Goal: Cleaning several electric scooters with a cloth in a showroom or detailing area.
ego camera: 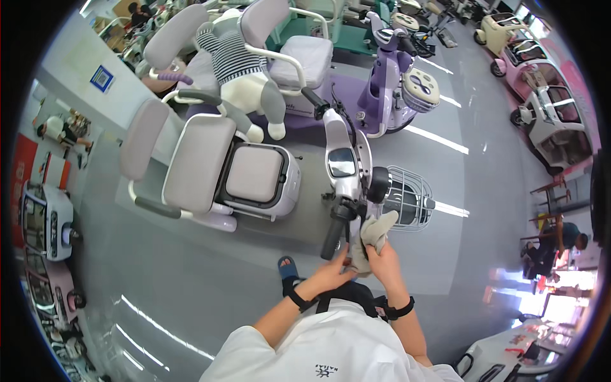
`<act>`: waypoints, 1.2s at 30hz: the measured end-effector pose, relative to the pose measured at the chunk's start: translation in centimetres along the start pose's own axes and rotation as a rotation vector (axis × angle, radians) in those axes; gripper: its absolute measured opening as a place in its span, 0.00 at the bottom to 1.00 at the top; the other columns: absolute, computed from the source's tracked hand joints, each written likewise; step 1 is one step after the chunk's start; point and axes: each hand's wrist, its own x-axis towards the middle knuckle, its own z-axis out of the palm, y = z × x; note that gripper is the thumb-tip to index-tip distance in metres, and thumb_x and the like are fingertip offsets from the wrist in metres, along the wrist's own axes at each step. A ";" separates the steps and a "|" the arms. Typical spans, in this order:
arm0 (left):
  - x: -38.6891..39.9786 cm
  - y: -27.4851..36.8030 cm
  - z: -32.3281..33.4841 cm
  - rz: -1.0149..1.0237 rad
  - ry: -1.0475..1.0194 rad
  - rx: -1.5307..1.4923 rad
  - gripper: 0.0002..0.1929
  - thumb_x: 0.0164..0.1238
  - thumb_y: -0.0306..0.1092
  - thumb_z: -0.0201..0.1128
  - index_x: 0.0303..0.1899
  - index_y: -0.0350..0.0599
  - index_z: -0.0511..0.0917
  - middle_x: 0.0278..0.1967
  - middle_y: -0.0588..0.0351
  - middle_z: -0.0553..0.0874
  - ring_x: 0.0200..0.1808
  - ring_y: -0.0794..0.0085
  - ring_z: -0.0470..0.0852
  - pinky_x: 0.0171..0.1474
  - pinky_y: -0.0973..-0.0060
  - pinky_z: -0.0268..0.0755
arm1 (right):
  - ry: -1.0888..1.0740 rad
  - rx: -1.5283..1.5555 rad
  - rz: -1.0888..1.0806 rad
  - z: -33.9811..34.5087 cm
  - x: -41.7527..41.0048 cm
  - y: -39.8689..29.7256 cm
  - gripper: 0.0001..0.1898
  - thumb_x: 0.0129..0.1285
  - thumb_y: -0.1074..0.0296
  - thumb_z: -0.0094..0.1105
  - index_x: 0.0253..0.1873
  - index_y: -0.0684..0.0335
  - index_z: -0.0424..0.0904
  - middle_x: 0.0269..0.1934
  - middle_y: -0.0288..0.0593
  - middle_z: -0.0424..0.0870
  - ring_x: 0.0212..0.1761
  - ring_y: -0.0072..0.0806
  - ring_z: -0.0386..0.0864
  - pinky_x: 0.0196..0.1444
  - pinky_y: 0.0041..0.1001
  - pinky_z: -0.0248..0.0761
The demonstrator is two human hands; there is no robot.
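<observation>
A light grey-beige cloth [359, 254] is bunched up close to my body, beside the handlebar of a white electric tricycle [340, 129]. My right hand [383, 265] is closed on the cloth, whose upper end sticks up above the fingers. At the cloth's lower left edge is my left hand [334, 271], its fingers partly spread; whether it grips the fabric I cannot tell. Just above my left hand is the tricycle's black rubber handlebar grip [332, 238]. A wire front basket [414, 198] lies beyond the cloth. The grey padded seat [254, 173] is farther left.
A purple tricycle [382, 95] stands behind the white one, with a large plush toy [243, 71] on its seat. A white pillar [95, 71] rises at the upper left. More small vehicles line both sides. A person [563, 238] sits at the right, near wooden chairs.
</observation>
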 end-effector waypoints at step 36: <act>20.1 12.4 21.8 -0.079 0.424 -1.292 0.37 0.80 0.54 0.59 0.79 0.44 0.58 0.74 0.50 0.73 0.73 0.60 0.75 0.77 0.58 0.67 | -0.911 0.312 -0.298 -29.1 14.3 11.4 0.21 0.74 0.62 0.66 0.66 0.66 0.78 0.57 0.45 0.87 0.58 0.29 0.83 0.64 0.32 0.75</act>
